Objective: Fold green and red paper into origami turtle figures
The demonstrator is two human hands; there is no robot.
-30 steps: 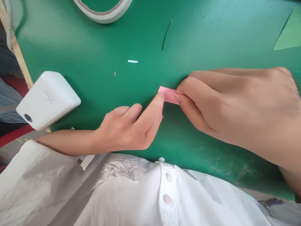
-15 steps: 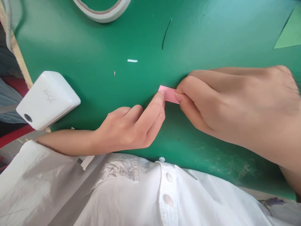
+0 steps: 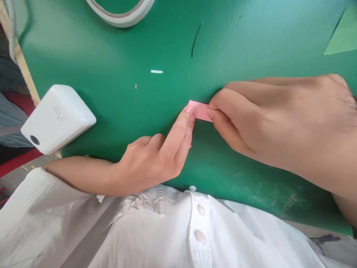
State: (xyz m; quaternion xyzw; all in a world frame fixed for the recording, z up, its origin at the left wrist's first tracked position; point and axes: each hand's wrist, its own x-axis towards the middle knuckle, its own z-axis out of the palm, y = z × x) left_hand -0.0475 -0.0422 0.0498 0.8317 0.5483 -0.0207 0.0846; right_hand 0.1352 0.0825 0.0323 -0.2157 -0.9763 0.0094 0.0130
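Observation:
A small pink slip of paper [image 3: 201, 111] is stretched between my two hands above the green tabletop [image 3: 173, 44]. My left hand [image 3: 158, 154] pinches its left end between thumb and index finger, the other fingers curled in. At the right end, my right hand [image 3: 251, 111] grips the slip between thumb and bent index finger. My fingertips cover both ends of the slip. Whether the slip is one layer or folded, I cannot tell.
A white block-shaped charger [image 3: 60, 119] lies at the left near the table's edge. A roll of tape [image 3: 122, 18] is at the top. A white scrap [image 3: 156, 71], a thin dark thread [image 3: 196, 39] and a light green sheet [image 3: 343, 35] lie farther off.
The left wrist has dropped slightly towards my body, and the left index finger and thumb have shifted a little left on the slip. The right hand keeps its grip.

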